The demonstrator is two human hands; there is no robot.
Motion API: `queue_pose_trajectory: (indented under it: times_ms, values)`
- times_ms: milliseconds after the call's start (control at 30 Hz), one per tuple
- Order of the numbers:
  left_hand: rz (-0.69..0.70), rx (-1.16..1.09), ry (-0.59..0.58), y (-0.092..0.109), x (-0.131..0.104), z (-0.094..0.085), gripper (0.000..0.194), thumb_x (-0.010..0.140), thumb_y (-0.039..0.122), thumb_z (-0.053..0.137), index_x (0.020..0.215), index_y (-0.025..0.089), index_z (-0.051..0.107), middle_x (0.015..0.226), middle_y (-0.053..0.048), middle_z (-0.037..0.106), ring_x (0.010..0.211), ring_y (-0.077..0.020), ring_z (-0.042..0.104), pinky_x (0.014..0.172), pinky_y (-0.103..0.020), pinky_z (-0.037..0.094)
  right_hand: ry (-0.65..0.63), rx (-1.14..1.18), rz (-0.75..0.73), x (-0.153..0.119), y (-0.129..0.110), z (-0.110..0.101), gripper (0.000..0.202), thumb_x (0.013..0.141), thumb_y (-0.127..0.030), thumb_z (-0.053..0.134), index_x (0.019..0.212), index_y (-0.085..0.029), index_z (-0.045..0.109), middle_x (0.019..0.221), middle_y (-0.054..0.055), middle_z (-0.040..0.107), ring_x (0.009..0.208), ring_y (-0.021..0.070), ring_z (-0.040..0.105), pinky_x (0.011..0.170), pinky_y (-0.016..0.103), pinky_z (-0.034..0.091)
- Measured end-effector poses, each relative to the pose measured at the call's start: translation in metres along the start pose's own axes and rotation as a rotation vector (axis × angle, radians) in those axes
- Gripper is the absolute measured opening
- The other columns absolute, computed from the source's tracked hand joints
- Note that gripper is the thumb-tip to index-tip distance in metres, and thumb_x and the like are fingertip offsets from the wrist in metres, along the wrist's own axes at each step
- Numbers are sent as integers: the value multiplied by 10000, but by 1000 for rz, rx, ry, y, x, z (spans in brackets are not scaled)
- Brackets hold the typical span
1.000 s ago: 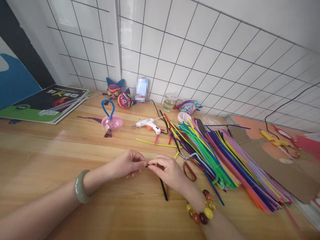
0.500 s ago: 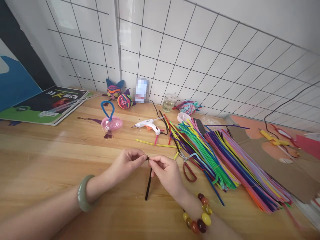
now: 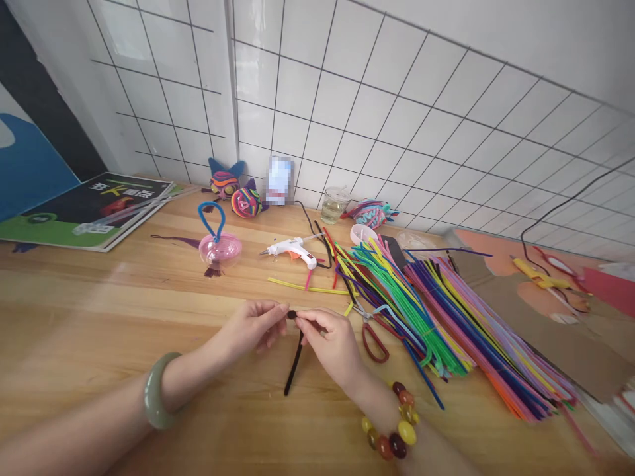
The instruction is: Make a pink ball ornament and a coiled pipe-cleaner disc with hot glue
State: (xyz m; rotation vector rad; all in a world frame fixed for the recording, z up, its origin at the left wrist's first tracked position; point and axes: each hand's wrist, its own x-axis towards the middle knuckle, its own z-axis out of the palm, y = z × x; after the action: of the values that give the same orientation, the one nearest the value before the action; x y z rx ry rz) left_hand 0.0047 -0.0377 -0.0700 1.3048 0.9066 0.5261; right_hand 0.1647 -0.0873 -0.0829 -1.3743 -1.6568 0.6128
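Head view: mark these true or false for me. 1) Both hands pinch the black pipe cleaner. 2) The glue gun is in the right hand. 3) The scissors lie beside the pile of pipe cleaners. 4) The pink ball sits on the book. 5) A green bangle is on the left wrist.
1) True: the left hand and right hand meet at the top end of the black pipe cleaner.
2) False: the glue gun lies on the table, untouched.
3) True: the scissors lie at the near edge of the pile of pipe cleaners.
4) False: the pink ball rests on the table, apart from the book.
5) True: the green bangle is there.
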Motion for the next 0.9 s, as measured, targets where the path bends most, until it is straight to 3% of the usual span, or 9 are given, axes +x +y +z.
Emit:
queue_pose_trajectory:
  times_ms: [133,233,367,500,733,900]
  values:
    - [-36,63,-74,1,3,-10,412,755,525,457,671,134,558,539,8,513,401,-79,410,357,-185,303,-113,-174,-185,5,4,-11,199,842,-176,475,916,-209,656,831,51,662,753,158,610,692,277,485]
    - [-45,191,-144,-1,4,-14,395,727,524,498,635,144,549,479,38,462,377,-74,391,343,-180,289,-192,-285,-292,6,4,-15,216,863,-180,444,936,-214,644,832,49,647,760,153,599,678,264,468]
    - [-22,266,-173,-2,4,-14,340,705,477,541,698,142,593,551,29,514,404,-71,403,373,-185,308,-268,-392,-347,4,5,-16,216,868,-173,437,947,-225,632,854,44,636,755,148,589,668,256,448]
    - [9,309,-159,-2,4,-14,291,720,424,542,727,140,606,558,33,499,446,-76,393,417,-187,303,-265,-384,-320,3,5,-14,210,874,-186,430,941,-206,627,849,49,634,763,150,584,686,261,444]
    - [152,278,-41,-2,3,-9,247,767,358,497,709,138,593,604,23,520,574,-106,431,540,-207,332,-122,-244,-162,1,-3,-9,147,826,-168,485,846,-199,628,768,30,641,689,143,579,640,249,443]
    - [150,195,19,-4,2,-3,240,762,363,510,696,138,563,559,45,456,500,-80,357,465,-192,285,-71,-174,-89,0,-7,-5,133,802,-160,504,805,-199,631,742,25,650,668,141,574,621,245,443]
